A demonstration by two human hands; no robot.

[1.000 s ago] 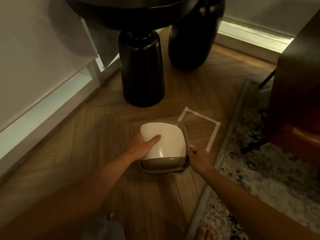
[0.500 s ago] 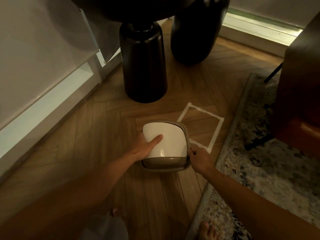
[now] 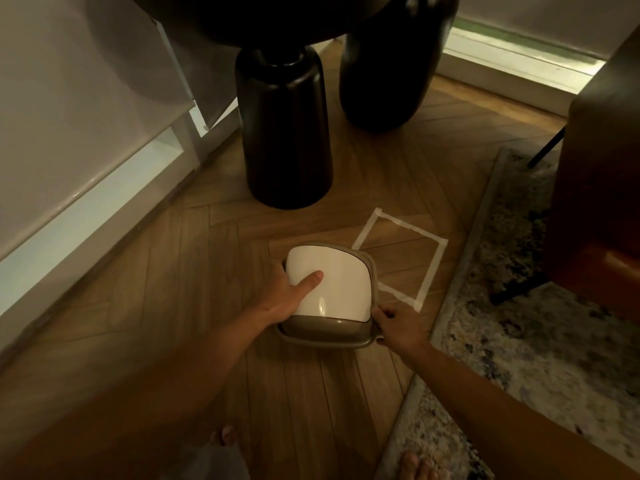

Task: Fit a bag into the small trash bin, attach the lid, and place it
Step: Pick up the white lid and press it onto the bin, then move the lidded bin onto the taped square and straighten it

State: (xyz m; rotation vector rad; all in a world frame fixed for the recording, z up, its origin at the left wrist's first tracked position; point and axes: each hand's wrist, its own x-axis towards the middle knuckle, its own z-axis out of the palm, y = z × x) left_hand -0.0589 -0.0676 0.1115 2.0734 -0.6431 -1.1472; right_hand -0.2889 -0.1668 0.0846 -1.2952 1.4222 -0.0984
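The small trash bin (image 3: 325,336) sits on the wooden floor, seen from above, with a taupe rim and a white swing lid (image 3: 337,278) on top. My left hand (image 3: 287,294) grips the bin's left side, thumb resting on the white lid. At the bin's near right corner, my right hand (image 3: 394,323) pinches the taupe rim. A square of white tape (image 3: 431,268) marks the floor just right of and behind the bin; the bin overlaps its left corner. No bag shows.
Two dark rounded table legs (image 3: 287,133) (image 3: 384,60) stand behind the bin. A white cabinet (image 3: 69,133) runs along the left. A patterned rug (image 3: 519,323) lies to the right, with a brown chair (image 3: 602,185) on it. My bare toes (image 3: 415,465) show at the bottom.
The bin has shifted a little to the left and nearer, uncovering more of the tape square. Both hands keep their hold on it.
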